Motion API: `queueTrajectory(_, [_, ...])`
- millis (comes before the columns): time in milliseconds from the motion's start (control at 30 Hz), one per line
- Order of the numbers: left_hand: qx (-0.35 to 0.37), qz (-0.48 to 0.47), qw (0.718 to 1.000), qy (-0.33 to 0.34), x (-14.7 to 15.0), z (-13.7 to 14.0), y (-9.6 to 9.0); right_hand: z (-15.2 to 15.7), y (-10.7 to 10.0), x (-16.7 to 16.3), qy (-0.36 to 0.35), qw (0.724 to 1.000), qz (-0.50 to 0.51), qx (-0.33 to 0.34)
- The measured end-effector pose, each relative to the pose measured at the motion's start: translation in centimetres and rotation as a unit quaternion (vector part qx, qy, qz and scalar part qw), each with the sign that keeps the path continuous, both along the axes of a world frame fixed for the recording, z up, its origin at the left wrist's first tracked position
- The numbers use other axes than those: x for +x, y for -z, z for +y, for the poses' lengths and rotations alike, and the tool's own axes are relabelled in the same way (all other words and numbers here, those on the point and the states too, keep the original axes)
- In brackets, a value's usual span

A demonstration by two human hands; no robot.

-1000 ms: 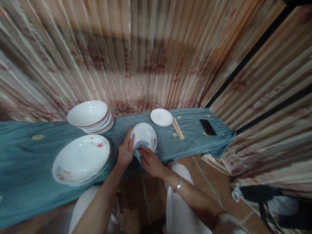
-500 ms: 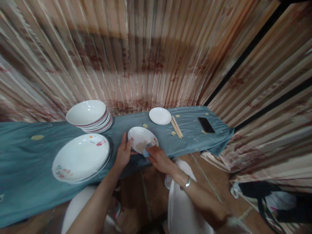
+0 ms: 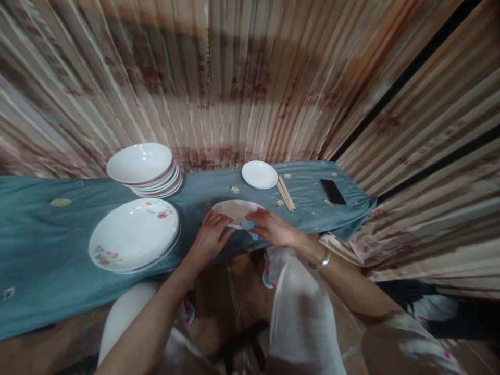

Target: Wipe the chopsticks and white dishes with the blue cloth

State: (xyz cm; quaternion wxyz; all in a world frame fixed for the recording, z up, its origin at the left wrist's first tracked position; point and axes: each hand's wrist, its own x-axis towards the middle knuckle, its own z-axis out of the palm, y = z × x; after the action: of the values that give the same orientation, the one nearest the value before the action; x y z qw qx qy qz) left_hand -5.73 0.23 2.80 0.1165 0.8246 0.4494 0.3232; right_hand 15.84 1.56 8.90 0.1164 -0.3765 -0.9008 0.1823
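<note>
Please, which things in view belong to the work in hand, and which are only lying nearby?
In use:
small dish, held at its rim by the left hand
blue cloth, in the right hand

Lying nearby:
large floral plates
stacked bowls
white plate
chopsticks
black phone

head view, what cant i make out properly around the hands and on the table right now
All in the head view:
Small dish: part of its near rim is hidden by the left hand.
Blue cloth: partly covered by the right hand.
Lower bowls: insides covered by the top bowl.
Teal tablecloth: left end cut off by the picture's edge.
Phone: too dark and small for screen details.
</note>
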Motion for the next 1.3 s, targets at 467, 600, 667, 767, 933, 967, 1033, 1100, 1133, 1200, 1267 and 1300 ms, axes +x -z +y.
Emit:
queueTrajectory(467, [-0.177,-0.345,0.903,-0.183,0.4,1.1,-2.4,-0.3,1.3,-1.2,0.223,0.903,0.317,0.187])
queueTrajectory(600, [-0.184,-0.45,0.861,-0.151,0.3,1.5,-1.8,-0.8,2.6,-5.3,0.117,0.948,0.176,0.238])
queueTrajectory(667, [-0.171,-0.492,0.843,-0.137,0.3,1.6,-1.4,-0.5,3.0,-7.3,0.119,0.954,0.114,0.249])
queueTrajectory(767, [-0.163,-0.554,0.804,-0.141,0.2,1.8,-1.1,0.5,3.3,-9.2,0.138,0.951,0.081,0.264])
queueTrajectory(933, [-0.191,-0.635,0.735,-0.144,0.0,2.7,-1.2,3.0,3.3,-10.1,0.184,0.939,0.127,0.261])
queueTrajectory(967, [-0.197,-0.647,0.722,-0.148,0.0,2.9,-1.2,3.5,3.4,-10.0,0.193,0.936,0.143,0.257])
queueTrajectory(1033, [-0.206,-0.663,0.704,-0.15,-0.1,3.2,-1.2,4.5,4.0,-9.7,0.206,0.93,0.178,0.246])
queueTrajectory(1100, [-0.207,-0.672,0.695,-0.148,-0.1,3.4,-1.2,5.5,5.0,-9.4,0.215,0.924,0.213,0.233])
queueTrajectory(1133, [-0.203,-0.674,0.694,-0.151,-0.1,3.5,-1.1,5.9,5.6,-9.2,0.22,0.921,0.229,0.225])
queueTrajectory(1200, [-0.186,-0.667,0.702,-0.168,-0.1,3.6,-1.1,6.6,7.0,-9.1,0.231,0.914,0.26,0.211])
queueTrajectory(1267, [-0.17,-0.647,0.719,-0.188,-0.3,3.6,-1.0,7.0,8.3,-9.2,0.243,0.907,0.282,0.196])
queueTrajectory(1300, [-0.165,-0.636,0.728,-0.195,-0.5,3.6,-0.9,7.0,8.9,-9.4,0.249,0.907,0.284,0.185])
